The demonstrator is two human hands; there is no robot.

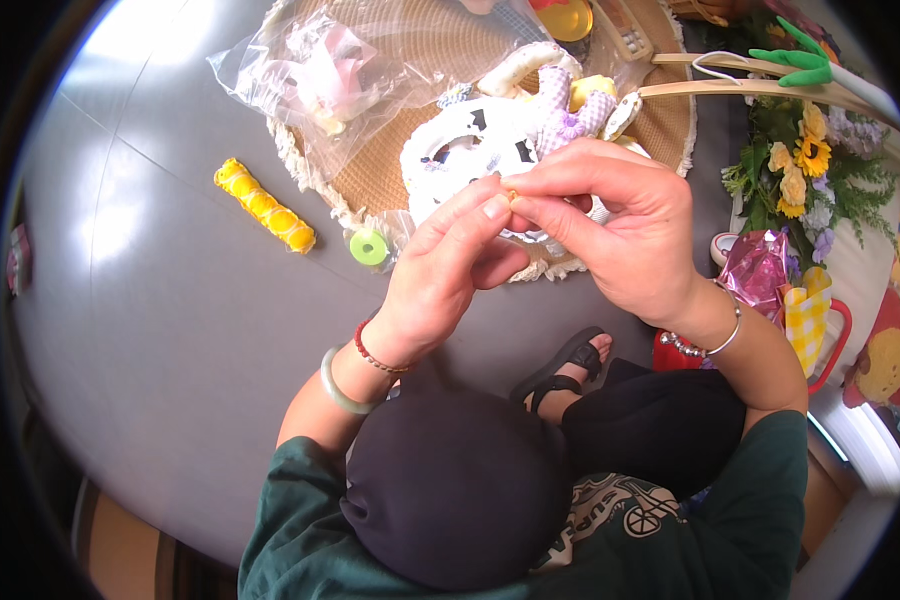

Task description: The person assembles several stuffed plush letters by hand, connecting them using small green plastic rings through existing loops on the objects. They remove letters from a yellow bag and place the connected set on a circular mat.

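Observation:
My left hand (pixel 453 243) and my right hand (pixel 625 225) meet in front of me, thumb and fingertips pinched together. Between the fingertips shows a tiny yellowish bit, too small to name. Just beyond the hands lies a white round piece with black patches (pixel 437 130), partly hidden by my fingers. Touching its right side is a lavender checked fabric piece (pixel 553 110) with a purple bow. A light green ring (pixel 368 247) in clear plastic rests left of my left hand.
A round woven mat (pixel 390 185) with a fringed edge lies beneath these things. On it are clear plastic bags (pixel 270 80) around something pink. A yellow netted bundle (pixel 265 206) lies on the grey floor (pixel 170 330). Flowers (pixel 810 160) and pink foil (pixel 757 268) stand at the right.

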